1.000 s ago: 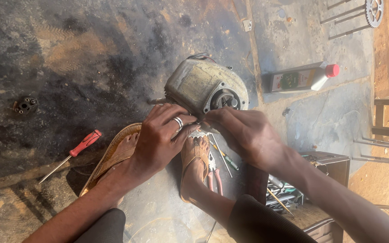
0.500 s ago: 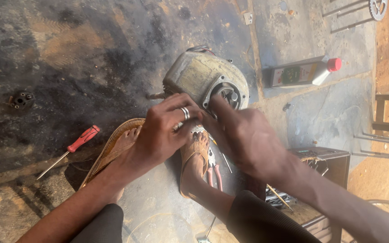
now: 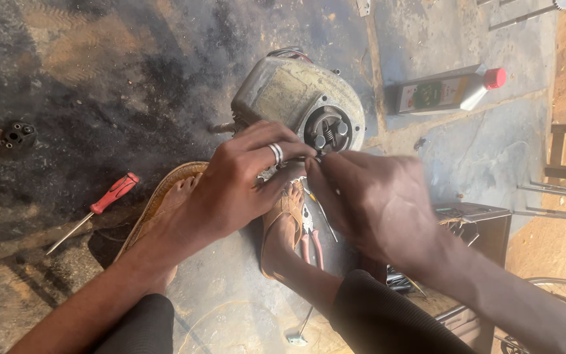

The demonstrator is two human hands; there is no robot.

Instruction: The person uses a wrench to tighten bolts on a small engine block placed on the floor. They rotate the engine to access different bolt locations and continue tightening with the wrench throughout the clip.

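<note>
A: What's under the hands?

B: Small engine (image 3: 296, 98), grey metal casing, lying on the stained concrete floor (image 3: 99, 65) w/ the open clutch end facing the person's feet. Left hand (image 3: 230, 190) w/ ring rests curled against the casing's lower edge, fingers bent, pressing a small part there. Right hand (image 3: 368, 203) is pinched shut at the fingertips on something thin, prob. a wire or pin; too small to tell.

A: How'd the engine handle?

B: Looks heavy, rigid, greasy, so slippery on bare skin. Best grip is the casing's sides, not the exposed clutch springs. Small bits by the fingers seem light, easy to drop.

A: Containers?

B: Oil bottle (image 3: 450, 92), red cap, on its side, capped; contents not visible. Dark metal toolbox (image 3: 486, 226) at right, open, wires & tools inside. Also red-handled screwdriver (image 3: 96, 210) left, pliers (image 3: 309, 239) by the sandal (image 3: 283, 229).
</note>
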